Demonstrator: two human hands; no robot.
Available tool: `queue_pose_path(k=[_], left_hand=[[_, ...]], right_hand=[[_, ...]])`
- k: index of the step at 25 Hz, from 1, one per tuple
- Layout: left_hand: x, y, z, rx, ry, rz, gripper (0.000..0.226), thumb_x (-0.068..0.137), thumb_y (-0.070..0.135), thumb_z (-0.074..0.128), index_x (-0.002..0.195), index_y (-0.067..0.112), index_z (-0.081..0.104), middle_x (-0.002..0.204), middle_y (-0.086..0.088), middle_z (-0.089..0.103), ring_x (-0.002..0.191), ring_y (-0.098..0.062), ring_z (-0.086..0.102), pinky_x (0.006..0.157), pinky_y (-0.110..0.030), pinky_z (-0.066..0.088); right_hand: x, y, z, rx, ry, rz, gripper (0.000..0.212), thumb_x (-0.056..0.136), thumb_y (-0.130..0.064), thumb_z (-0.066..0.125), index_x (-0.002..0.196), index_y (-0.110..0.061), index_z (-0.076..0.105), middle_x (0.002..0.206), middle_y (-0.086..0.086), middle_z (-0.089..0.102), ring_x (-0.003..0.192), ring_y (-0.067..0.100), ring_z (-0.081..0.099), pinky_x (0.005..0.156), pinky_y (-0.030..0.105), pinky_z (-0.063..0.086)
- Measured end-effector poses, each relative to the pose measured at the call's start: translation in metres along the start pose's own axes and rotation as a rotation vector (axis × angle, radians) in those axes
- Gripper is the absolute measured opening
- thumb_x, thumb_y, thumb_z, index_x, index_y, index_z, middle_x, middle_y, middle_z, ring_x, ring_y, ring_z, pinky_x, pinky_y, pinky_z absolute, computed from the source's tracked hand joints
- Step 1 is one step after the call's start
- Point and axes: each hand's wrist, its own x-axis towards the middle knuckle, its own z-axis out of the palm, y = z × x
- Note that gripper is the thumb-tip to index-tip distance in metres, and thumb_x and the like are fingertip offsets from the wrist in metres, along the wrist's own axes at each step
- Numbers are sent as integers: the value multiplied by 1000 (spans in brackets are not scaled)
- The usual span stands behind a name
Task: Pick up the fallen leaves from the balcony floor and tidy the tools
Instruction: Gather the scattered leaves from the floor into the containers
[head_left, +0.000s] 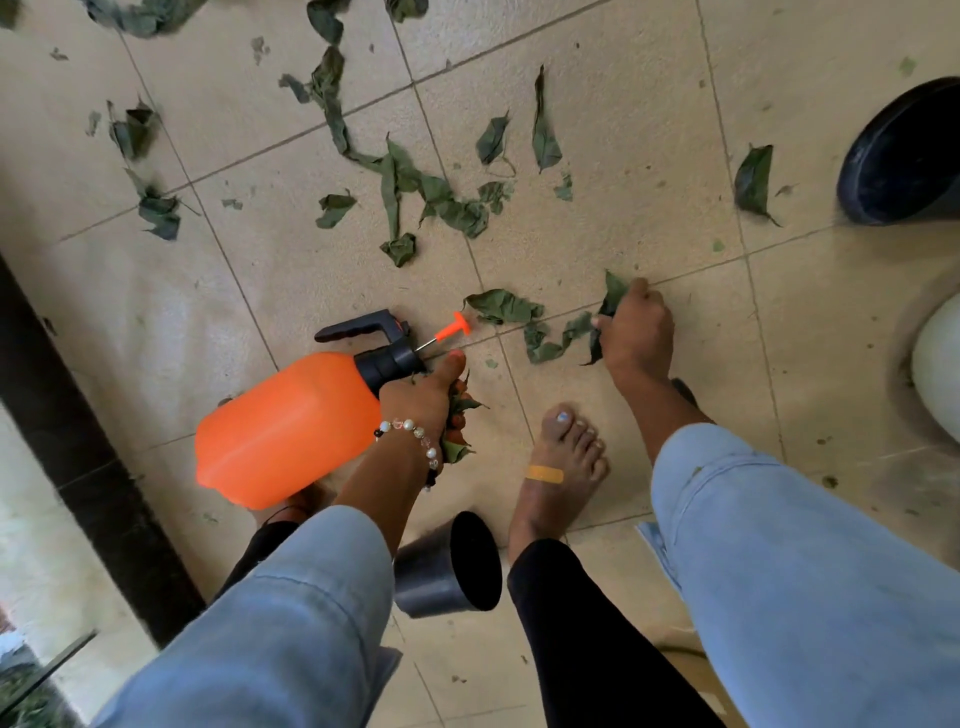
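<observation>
Down at the feet, a small black plastic pot (447, 564) lies tipped on its side between the legs, mouth facing right. Just above it the left hand (423, 402) is full: fingers curled round a bunch of crumpled green leaves (460, 421), the hand lying right against the neck of the orange plastic pressure sprayer (291, 421), which lies on its side with its black pump handle (358, 325) pointing away up the tiles. Whether that hand also touches the sprayer, I can't tell.

Across to the right hand (636, 332), and here's the action: knuckles up, fingers pinching a dark green leaf (613, 299) at the floor. Right beside it, to its left, a twisted strip of curled leaves (550, 340) runs along the tile joint toward a flat crinkled leaf (501, 306). Its long axis lies left-right, so I'd judge a sideways sweep by this nearer hand gathers it best.

Further out, the main scatter of dried green leaves (415, 192) strings diagonally up the beige floor tiles (649, 104), with one lone dark leaf (753, 179) near a big black pot rim (904, 150) far right. Plenty left to collect.
</observation>
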Motion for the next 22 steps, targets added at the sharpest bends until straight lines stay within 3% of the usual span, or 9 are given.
queue_pose_path(k=[2, 5, 9, 11, 13, 15, 17, 19, 22], left_hand=[[3, -2, 0, 16, 6, 14, 34, 84, 32, 72, 65, 7, 60, 57, -6, 55, 32, -13, 39, 35, -14, 29], [-2, -2, 0, 23, 13, 9, 33, 84, 33, 72, 67, 7, 61, 57, -5, 56, 35, -14, 40, 35, -16, 30], [-4, 2, 5, 36, -3, 34, 34, 85, 32, 72, 67, 5, 61, 56, -6, 56, 32, -13, 39, 34, -16, 30], [1, 4, 4, 37, -10, 47, 35, 85, 31, 71, 66, 4, 60, 54, -6, 55, 31, -13, 39, 34, -15, 29], [6, 4, -1, 31, -5, 56, 35, 86, 30, 71, 65, 4, 60, 52, -5, 55, 31, -13, 38, 34, -14, 29], [11, 4, -7, 29, 3, 61, 36, 86, 30, 71, 63, 4, 60, 50, -5, 55, 31, -13, 39, 34, -15, 30], [10, 5, -14, 28, 15, 66, 37, 86, 30, 71, 61, 4, 60, 49, -4, 56, 30, -13, 40, 34, -15, 31], [7, 7, -19, 28, 28, 70, 38, 85, 31, 72, 60, 4, 61, 46, -4, 56, 29, -13, 40, 34, -16, 33], [3, 11, -24, 26, 9, 81, 38, 86, 31, 71, 62, 3, 62, 54, -9, 57, 29, -13, 41, 34, -16, 33]], right_hand=[[-8, 2, 0, 91, -2, -27, 30, 91, -17, 62, 114, 2, 58, 119, 22, 55, 111, 33, 52, 85, 34, 44], [-36, -4, -1, 141, -55, -246, 26, 81, -23, 73, 100, -5, 68, 132, 16, 45, 121, 31, 38, 95, 38, 41], [-55, -15, 26, -182, -167, -601, 17, 71, -4, 76, 88, -8, 73, 142, 20, 44, 128, 50, 38, 91, 58, 47], [-55, -22, 33, -336, -154, -707, 11, 67, 0, 73, 77, -5, 73, 124, 24, 59, 112, 50, 54, 77, 50, 55], [-51, -24, 31, -475, -73, -810, 15, 54, -1, 80, 65, -4, 71, 90, 17, 69, 85, 33, 67, 56, 31, 55], [-39, -26, 23, -368, -66, -810, 26, 43, 10, 81, 60, 0, 66, 67, 14, 63, 65, 29, 63, 43, 27, 48], [-29, -30, 15, -54, -120, -745, 27, 57, 20, 69, 78, 3, 65, 72, 18, 62, 68, 34, 62, 52, 35, 50], [-33, -43, 7, 163, -190, -591, 38, 76, 13, 62, 110, -4, 59, 88, 15, 64, 80, 29, 62, 66, 37, 52], [-42, -67, 12, 86, -232, -564, 73, 87, 7, 54, 149, -18, 26, 100, 13, 56, 87, 24, 56, 76, 36, 50]])
